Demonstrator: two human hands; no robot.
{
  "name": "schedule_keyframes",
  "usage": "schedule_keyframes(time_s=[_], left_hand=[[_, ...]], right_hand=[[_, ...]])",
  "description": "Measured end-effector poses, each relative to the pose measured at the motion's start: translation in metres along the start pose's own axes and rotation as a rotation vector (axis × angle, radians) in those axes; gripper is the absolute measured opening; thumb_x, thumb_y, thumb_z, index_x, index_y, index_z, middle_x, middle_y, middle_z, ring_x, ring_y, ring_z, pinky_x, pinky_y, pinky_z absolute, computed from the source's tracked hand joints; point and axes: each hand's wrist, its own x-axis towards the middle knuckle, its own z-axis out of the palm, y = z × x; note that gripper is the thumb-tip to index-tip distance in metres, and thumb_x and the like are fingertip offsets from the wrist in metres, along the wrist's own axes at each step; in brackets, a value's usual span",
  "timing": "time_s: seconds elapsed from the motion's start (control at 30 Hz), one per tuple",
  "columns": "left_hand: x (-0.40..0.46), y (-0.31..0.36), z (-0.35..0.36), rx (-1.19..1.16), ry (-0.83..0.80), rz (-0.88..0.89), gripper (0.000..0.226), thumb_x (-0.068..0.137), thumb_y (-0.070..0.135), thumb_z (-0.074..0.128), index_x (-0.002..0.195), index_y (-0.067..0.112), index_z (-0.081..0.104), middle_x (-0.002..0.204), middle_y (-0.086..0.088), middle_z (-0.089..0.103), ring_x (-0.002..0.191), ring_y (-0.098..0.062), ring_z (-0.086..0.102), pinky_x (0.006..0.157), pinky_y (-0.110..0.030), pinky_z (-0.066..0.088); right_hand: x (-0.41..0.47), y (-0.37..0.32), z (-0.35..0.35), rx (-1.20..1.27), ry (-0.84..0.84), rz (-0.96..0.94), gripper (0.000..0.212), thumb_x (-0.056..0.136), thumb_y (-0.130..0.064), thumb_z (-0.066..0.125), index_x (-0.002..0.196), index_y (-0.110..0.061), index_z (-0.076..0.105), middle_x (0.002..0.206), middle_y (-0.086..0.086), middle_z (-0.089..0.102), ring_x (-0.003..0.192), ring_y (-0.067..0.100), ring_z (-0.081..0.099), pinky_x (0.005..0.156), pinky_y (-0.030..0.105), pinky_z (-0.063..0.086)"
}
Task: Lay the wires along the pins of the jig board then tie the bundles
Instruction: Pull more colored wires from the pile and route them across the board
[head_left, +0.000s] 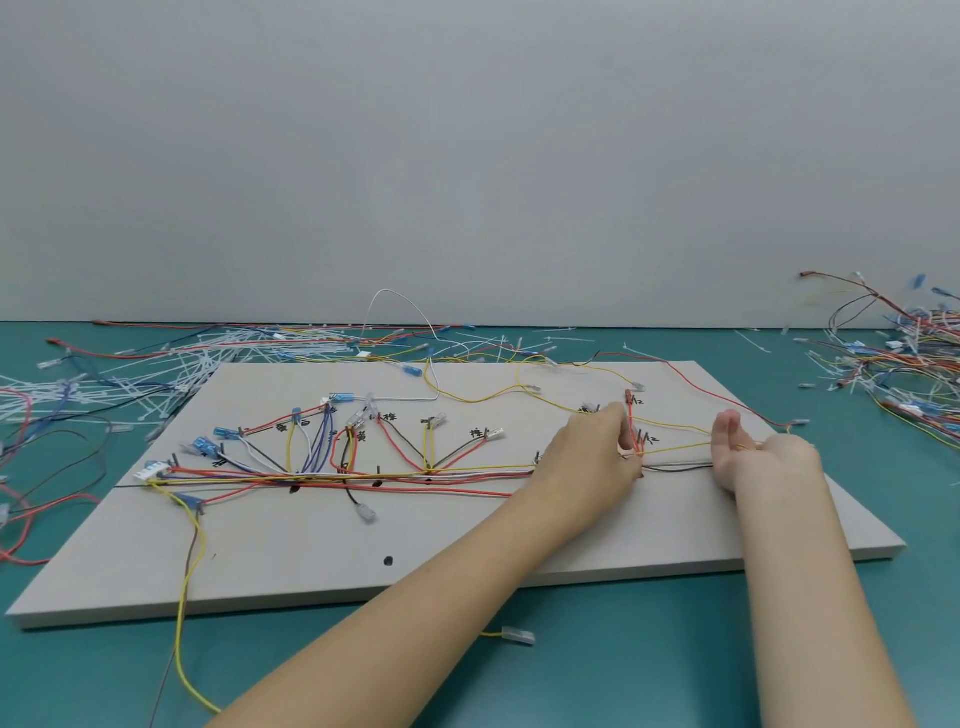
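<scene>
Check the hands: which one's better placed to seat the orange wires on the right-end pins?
Probably the left hand: its fingertips already pinch the orange wires at those pins. The right hand sits further right on the jig board, holding the yellow wire taut.

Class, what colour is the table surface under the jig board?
Teal green table, clearest in the head view.
</scene>
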Motion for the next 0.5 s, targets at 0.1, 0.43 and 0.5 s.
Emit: schedule_keyframes(time_s=[0.1, 0.43, 0.5], left_hand=[[0.000, 0.000, -0.001, 0.018, -0.049, 0.035, 0.010, 0.089, 0.014, 0.057, 0.097, 0.014, 0.063, 0.099, -0.008, 0.066, 0.093, -0.025, 0.060, 0.082, -0.039, 0.050], [-0.001, 0.000, -0.001, 0.168, -0.005, 0.141, 0.017, 0.093, 0.011, 0.052, 0.106, 0.010, 0.063, 0.109, -0.009, 0.049, 0.095, -0.030, 0.054, 0.080, -0.040, 0.047], [0.000, -0.001, 0.000, 0.256, 0.017, 0.167, 0.020, 0.094, 0.011, 0.051, 0.111, 0.010, 0.062, 0.111, -0.010, 0.051, 0.103, -0.029, 0.049, 0.083, -0.041, 0.045]], right_hand=[[-0.005, -0.001, 0.003, 0.028, 0.017, 0.027, 0.038, 0.103, -0.013, 0.021, 0.136, -0.004, 0.038, 0.109, 0.016, 0.057, 0.066, 0.020, 0.057, 0.046, 0.026, 0.053], [0.002, -0.007, 0.010, 0.134, 0.117, 0.095, 0.037, 0.104, -0.031, 0.027, 0.126, -0.011, 0.049, 0.093, 0.007, 0.064, 0.056, 0.012, 0.058, 0.043, 0.024, 0.051], [0.004, -0.008, 0.012, 0.226, 0.129, 0.092, 0.037, 0.103, -0.039, 0.031, 0.119, -0.013, 0.052, 0.083, 0.004, 0.062, 0.050, 0.011, 0.056, 0.048, 0.025, 0.055]])
